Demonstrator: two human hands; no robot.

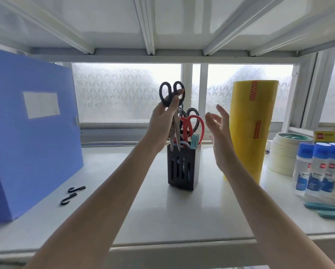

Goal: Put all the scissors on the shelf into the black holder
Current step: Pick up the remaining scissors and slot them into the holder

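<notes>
A black slotted holder (182, 169) stands upright in the middle of the white shelf (182, 214). Several scissors stick out of it, among them a red-handled pair (195, 123), a black-handled pair (192, 113) and a teal-handled one (195, 139). My left hand (162, 123) grips black-handled scissors (170, 92) below their loops, blades pointing down, tips at the holder's front rim. My right hand (221, 133) hovers just right of the holder, fingers spread and holding nothing.
A blue file box (30, 129) stands at the left, two black hooks (73, 195) lying before it. A tall yellow tape stack (252, 129), pale tape rolls (283, 158), blue-capped glue bottles (318, 167) and teal objects (329, 210) crowd the right. A frosted window is behind.
</notes>
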